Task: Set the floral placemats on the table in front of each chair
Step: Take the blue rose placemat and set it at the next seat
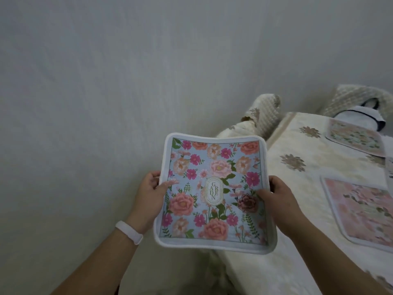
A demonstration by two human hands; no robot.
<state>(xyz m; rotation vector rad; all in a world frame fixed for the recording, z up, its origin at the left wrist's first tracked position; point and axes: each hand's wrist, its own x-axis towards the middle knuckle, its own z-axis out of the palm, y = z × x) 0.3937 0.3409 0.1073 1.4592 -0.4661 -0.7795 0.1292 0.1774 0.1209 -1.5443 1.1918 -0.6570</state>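
Note:
I hold a blue floral placemat (214,192) with a white border flat in the air, left of the table. My left hand (148,194) grips its left edge and my right hand (276,195) grips its right edge, thumbs on top. The table (297,188), covered by a cream cloth with brown flowers, fills the right side. A pink floral placemat (361,211) lies on it near me. Another pale floral placemat (355,139) lies farther back.
A chair (263,116) with a cream checked cover stands at the table's far left corner. A second covered chair (359,99) at the back right carries a white bag with dark trim (361,118). A plain grey wall fills the left and top.

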